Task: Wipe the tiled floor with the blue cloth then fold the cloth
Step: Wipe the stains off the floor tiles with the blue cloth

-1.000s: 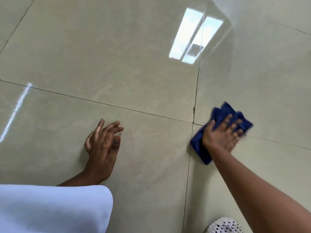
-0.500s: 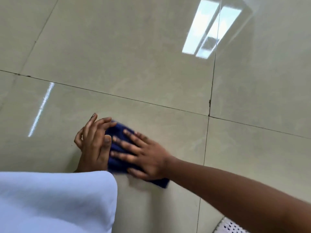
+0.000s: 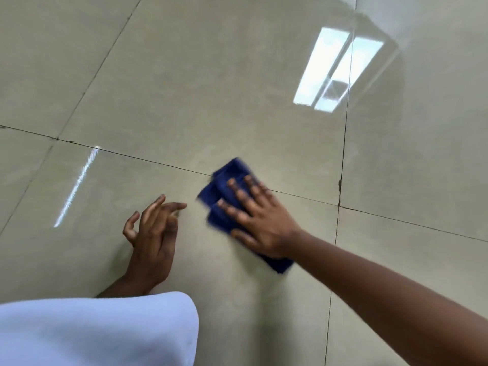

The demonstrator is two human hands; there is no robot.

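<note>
The blue cloth (image 3: 224, 191) lies bunched on the glossy beige tiled floor (image 3: 184, 88), straddling a dark grout line. My right hand (image 3: 260, 220) presses flat on top of it with fingers spread, covering its middle; blue corners stick out at the upper left and lower right. My left hand (image 3: 154, 233) rests on the floor to the left of the cloth, a short gap away, fingers loosely apart and holding nothing. The cloth and right hand look motion-blurred.
Dark grout lines cross the floor, one running under the cloth and a vertical one at the right (image 3: 340, 180). A window reflection (image 3: 335, 72) glares at the upper right. White fabric of my clothing (image 3: 92, 331) fills the lower left corner.
My right hand swept the cloth from the right tile leftward up against my left hand, then back right and away from me. My left hand stayed planted, its fingers lifting slightly.
</note>
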